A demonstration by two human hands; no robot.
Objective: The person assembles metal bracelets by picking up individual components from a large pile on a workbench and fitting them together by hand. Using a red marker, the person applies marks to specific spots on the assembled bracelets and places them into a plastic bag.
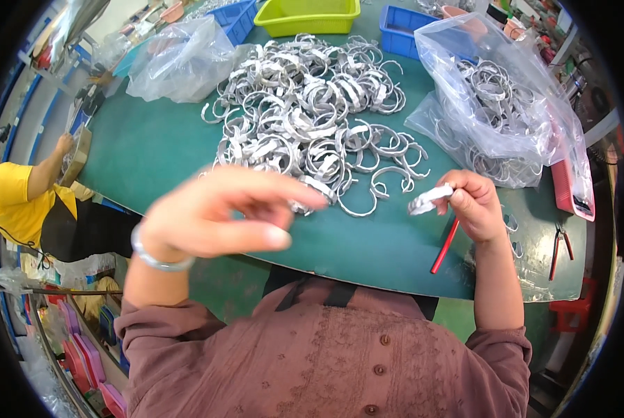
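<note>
A large heap of silvery open bangles (305, 115) lies on the green table (152, 146) in front of me. In the fingertips of my right hand (478, 207) is one silvery bangle (429, 199), seen nearly edge-on, just right of the heap. My left hand (211, 212) hovers at the near left side of the heap, slightly blurred. Its thumb and fingers are apart with nothing between them. Under my right hand a red-handled tool (445, 247) rests on the table, its upper end hidden by the hand. A few small pieces lie beside my right wrist.
A clear plastic bag (458, 90) with more bangles stands at the right, against a pink basket (568, 188). Red-handled pliers (560, 251) lie near the right edge. Behind the heap are a lime tray (307, 26) and a blue basket (401, 43). A person in yellow (12, 202) is at left.
</note>
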